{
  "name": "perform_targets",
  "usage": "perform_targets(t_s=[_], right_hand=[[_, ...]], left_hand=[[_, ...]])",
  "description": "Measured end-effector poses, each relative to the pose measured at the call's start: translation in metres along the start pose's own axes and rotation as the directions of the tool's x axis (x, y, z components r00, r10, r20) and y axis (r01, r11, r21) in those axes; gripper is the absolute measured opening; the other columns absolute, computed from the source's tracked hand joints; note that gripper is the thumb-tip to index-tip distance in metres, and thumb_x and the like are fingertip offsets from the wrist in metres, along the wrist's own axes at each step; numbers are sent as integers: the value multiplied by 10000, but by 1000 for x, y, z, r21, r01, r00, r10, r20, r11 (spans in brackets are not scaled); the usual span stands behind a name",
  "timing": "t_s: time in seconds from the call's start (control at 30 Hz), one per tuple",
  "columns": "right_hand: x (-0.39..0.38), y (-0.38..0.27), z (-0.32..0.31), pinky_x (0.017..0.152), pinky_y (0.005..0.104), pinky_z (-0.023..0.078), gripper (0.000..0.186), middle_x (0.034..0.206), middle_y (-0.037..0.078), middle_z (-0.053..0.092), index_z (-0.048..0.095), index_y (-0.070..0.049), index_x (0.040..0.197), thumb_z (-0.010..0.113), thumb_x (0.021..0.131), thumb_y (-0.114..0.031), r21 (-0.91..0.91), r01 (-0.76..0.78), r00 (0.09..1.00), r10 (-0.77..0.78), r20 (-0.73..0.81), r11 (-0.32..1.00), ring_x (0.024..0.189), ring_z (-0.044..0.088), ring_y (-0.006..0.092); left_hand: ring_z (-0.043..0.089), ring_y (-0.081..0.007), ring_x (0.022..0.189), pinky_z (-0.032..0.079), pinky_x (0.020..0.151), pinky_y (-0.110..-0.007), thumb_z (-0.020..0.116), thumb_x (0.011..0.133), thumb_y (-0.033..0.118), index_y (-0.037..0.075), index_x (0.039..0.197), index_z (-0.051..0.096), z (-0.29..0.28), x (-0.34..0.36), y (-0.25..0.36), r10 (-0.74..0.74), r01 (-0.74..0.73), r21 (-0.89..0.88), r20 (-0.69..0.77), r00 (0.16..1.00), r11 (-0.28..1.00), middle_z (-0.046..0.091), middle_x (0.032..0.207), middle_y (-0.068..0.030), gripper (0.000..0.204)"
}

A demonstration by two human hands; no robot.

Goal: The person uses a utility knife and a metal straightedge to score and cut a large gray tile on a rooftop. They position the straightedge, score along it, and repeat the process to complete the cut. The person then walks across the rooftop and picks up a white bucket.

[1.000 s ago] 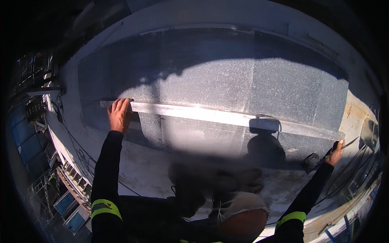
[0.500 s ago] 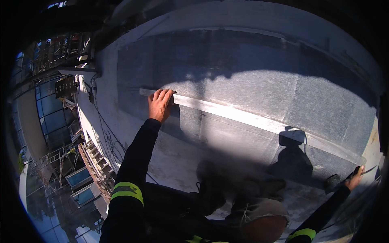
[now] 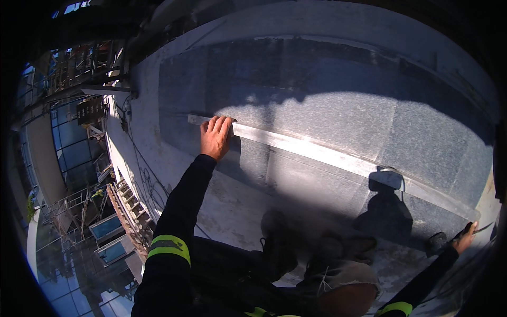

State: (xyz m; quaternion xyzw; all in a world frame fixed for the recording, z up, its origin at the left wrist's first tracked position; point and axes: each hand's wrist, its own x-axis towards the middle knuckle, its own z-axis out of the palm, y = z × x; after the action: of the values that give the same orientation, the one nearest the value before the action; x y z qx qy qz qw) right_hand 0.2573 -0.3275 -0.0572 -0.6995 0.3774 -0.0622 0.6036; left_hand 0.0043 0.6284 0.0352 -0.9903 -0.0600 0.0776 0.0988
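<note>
Loose cables [image 3: 138,164] trail past the left edge of the grey sheeting [image 3: 311,119]. Near that edge, the left hand [image 3: 215,140] curls over the pale flat bar [image 3: 311,149], its grip closed on it; the bar slants across to the sheeting's near right corner. By that corner, a dark lump [image 3: 436,241] sits beside the right hand [image 3: 465,240], which is at the bar's end; whether its grip is closed on bar or thin dark piece [image 3: 483,227], I cannot tell. Uneven pressure could swing the bar askew; a weak right-hand hold could let that end slip
</note>
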Motion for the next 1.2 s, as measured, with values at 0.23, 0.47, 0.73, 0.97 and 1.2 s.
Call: perform_targets(t_s=[0.23,0.47,0.73,0.97,1.2], right_hand=[[4,-1,-1,1099,382,429,575,1392,123,592,513,-42,1496,624,1063,-403,3,-26,999,26,-22,1000,1282,556,242],[-19,-10,19,1159,420,394,637,1542,159,508,467,-35,1549,604,1065,-426,-8,-99,993,98,-59,995,1388,503,289],[-19,-15,19,1216,430,315,672,1573,170,481,460,-34,1557,599,1058,-462,-45,-116,991,113,-70,992,1456,439,300],[-30,-25,31,1231,434,278,714,1582,187,472,440,-34,1571,614,1044,-484,29,-152,986,154,-62,988,1481,411,309],[0,-9,2,1193,410,340,671,1507,164,538,463,-24,1546,609,1058,-460,14,-129,992,129,4,992,1410,484,283]], left_hand=[[535,-313,1316,380,1081,-549,706,881,120,146,1421,519,1,-1,3,-1,1,8,-2,1000,1000,595,1363,-95,572],[380,-332,1464,300,1170,-588,827,859,343,236,1565,422,8,-20,7,-411,410,-118,16,911,904,366,1585,-128,821],[432,-338,1444,346,1141,-580,805,889,399,272,1536,458,13,-23,18,-558,561,-124,60,828,819,420,1587,-122,745],[405,-362,1459,370,1121,-622,822,866,370,296,1535,438,20,-25,21,-590,593,-127,68,805,795,405,1604,-96,775],[426,-392,1441,392,1155,-540,784,912,353,239,1576,415,25,-28,17,-536,523,-180,-25,844,833,418,1601,-155,768]])
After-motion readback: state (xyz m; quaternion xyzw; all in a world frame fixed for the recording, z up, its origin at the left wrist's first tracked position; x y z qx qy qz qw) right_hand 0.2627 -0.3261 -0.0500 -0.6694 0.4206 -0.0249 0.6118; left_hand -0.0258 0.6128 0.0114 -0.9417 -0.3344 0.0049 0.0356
